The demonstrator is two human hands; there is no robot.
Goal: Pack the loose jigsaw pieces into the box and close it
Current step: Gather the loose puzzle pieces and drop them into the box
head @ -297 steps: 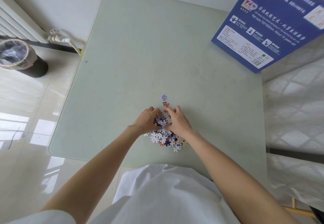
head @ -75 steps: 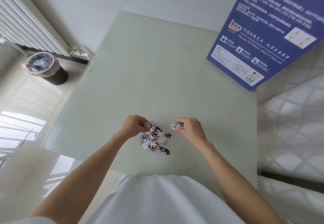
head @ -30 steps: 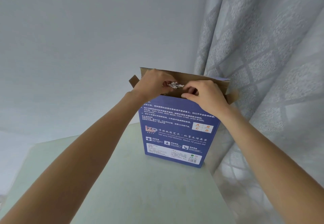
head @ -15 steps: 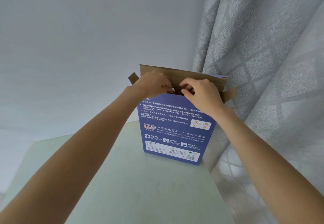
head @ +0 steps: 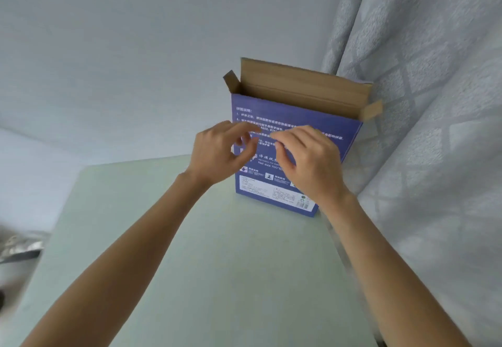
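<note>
Hands, left hand (head: pixel 217 153) and right hand (head: pixel 309 162), hover empty with fingers loosely spread at six o'clock of the open blue cardboard box (head: pixel 296 118), so fetch pieces without bumping it.

- Soft, even daylight, cool in tone; no glare on the counter (head: pixel 217 251).
- Both hands are smeared by motion blur, the left hand (head: pixel 217 153) most at its fingertips.
- Print on the box (head: pixel 298 118) is soft.
- Wide-angle stretch bends the forearms near the lower corners.
</note>
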